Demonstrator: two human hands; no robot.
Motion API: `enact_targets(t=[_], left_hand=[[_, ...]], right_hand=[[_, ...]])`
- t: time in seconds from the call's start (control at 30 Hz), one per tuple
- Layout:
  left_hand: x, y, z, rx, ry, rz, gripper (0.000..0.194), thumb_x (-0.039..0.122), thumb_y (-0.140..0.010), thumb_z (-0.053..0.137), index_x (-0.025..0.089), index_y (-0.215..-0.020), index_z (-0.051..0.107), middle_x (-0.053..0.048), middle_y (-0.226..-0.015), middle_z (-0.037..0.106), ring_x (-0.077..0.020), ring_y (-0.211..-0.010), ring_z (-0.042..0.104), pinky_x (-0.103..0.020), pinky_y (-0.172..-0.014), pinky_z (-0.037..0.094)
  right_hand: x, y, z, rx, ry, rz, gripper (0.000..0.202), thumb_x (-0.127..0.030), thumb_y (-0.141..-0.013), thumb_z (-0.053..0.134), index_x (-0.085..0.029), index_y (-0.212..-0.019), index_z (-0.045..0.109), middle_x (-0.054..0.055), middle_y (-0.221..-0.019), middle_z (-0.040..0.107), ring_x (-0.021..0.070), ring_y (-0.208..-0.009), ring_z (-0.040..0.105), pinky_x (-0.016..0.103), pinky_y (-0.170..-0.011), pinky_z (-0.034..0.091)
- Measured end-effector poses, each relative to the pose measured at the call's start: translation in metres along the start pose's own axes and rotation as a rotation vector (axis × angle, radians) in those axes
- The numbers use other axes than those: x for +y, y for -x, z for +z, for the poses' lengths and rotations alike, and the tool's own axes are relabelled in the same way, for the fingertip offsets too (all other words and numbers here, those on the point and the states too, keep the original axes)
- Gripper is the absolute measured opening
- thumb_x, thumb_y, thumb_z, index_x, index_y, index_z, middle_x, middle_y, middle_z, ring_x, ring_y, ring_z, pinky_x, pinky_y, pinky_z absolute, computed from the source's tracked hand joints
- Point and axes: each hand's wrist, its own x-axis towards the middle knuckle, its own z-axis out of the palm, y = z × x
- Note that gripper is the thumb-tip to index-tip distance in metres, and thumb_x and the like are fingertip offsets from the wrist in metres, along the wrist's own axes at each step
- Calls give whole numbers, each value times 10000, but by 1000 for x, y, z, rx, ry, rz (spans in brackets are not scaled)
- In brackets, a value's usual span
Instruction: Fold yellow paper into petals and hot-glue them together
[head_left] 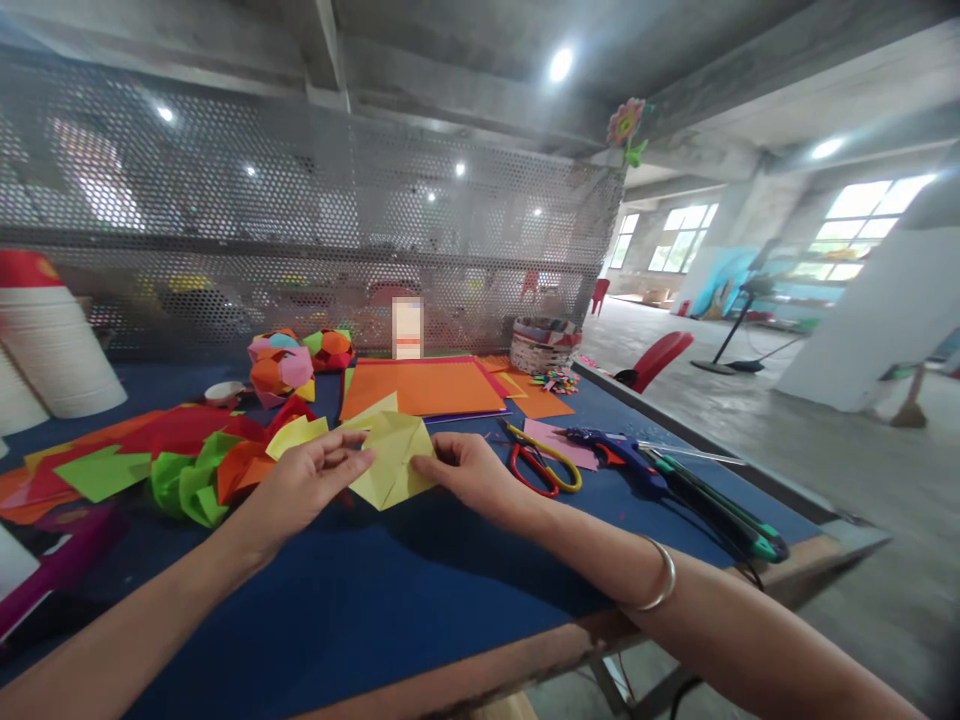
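Pale yellow folded paper (391,465) is held up at the centre of the clock, over the blue-topped counter (360,620), with creases running across its face and corners pointing toward 12 and 6 o'clock. On its 9 o'clock edge the person's left hand (315,478) has its grip pinching the paper between thumb and fingers. On the 3 o'clock edge the right hand (471,475) does likewise, its grip closed on the paper with the thumb on the near face; a silver-coloured bangle (660,575) rings that forearm. Toward 12 o'clock, beyond the paper, lies a stack of orange sheets (420,388). Scissors with red and yellow handles (546,465) lie at 3 o'clock, near the right hand, just beside a pink paper sheet (541,434). Farther out that way are a dark blue glue gun (626,455) and a long green-and-black tool (712,505). At 2 o'clock stands a round woven basket (544,348). Between 10 and 11 o'clock rests a multicoloured paper ball (281,370). Bright green folded paper (195,480) and orange folded paper (244,470) lie at 9 o'clock, near the left forearm, and stacked white cups (64,345) stand well apart toward 10 o'clock.
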Motion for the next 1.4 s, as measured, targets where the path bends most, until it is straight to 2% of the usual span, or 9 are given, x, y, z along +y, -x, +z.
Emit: enact_targets(t=[0.07, 0.13, 0.27, 0.33, 0.43, 0.73, 0.97, 1.17, 1.4], left_hand=[[-2, 0, 0, -108, 26, -65, 513, 492, -639, 770, 184, -1042, 695, -65, -883, 751, -205, -736, 683, -266, -561, 531], [-4, -1, 1, -178, 49, -111, 471, 464, -617, 784, 173, -978, 704, -58, -889, 746, -171, -691, 656, -249, -565, 517], [-5, 0, 2, -145, 36, -103, 343, 466, -604, 779, 177, -773, 707, -29, -749, 723, -128, -572, 589, -247, -574, 506], [-2, 1, 2, -129, 21, -78, 328, 486, -608, 773, 189, -728, 705, -23, -708, 711, -139, -576, 594, -257, -580, 516], [0, 2, 3, -129, -18, -42, 354, 531, -607, 766, 200, -721, 713, -25, -682, 709, -157, -581, 603, -270, -571, 527], [-3, 1, 2, -83, -31, -18, 411, 557, -629, 745, 197, -828, 725, -20, -703, 715, -156, -562, 594, -282, -594, 526], [-3, 2, 4, 2, 20, -31, 633, 547, -644, 741, 170, -1130, 592, -23, -735, 730, -176, -628, 645, -280, -631, 526], [-3, 11, 6, 147, -186, 182, 526, 492, -779, 658, 235, -1222, 539, 9, -798, 706, -170, -709, 665, -257, -654, 506], [0, 14, 7, 172, -300, 194, 427, 460, -859, 543, 226, -1216, 550, 13, -736, 661, -167, -711, 653, -222, -579, 463]], right_hand=[[0, -1, 0, 41, -25, 5, 216, -352, -812, 600, -142, -779, 633, -6, -709, 590, 117, -636, 490, 233, -584, 361], [1, -1, 0, 55, -38, 15, 220, -351, -816, 607, -136, -795, 650, 5, -732, 622, 124, -646, 520, 237, -595, 386], [1, -1, 2, 9, -153, 46, 239, -375, -773, 680, -149, -850, 680, 29, -828, 688, 175, -768, 623, 276, -697, 475], [1, 0, 2, -35, -234, 59, 298, -397, -736, 727, -154, -906, 699, 39, -882, 710, 202, -844, 653, 308, -770, 497], [0, 2, 2, -54, -268, 94, 352, -420, -700, 762, -144, -915, 719, 45, -884, 723, 205, -830, 662, 317, -773, 494], [-5, 2, 3, -15, -283, 176, 246, -343, -680, 763, -131, -799, 726, 20, -773, 705, 130, -647, 586, 241, -607, 426], [-12, 3, 4, 5, -321, 283, 110, -236, -694, 721, -138, -744, 723, 6, -708, 684, 91, -563, 524, 199, -508, 369], [-17, 4, 3, -6, -337, 337, 36, -182, -711, 690, -149, -712, 704, -15, -660, 646, 76, -520, 493, 197, -495, 353], [-15, 5, 5, -36, -325, 310, 70, -209, -697, 713, -144, -715, 692, -10, -676, 646, 83, -529, 491, 214, -509, 339]])
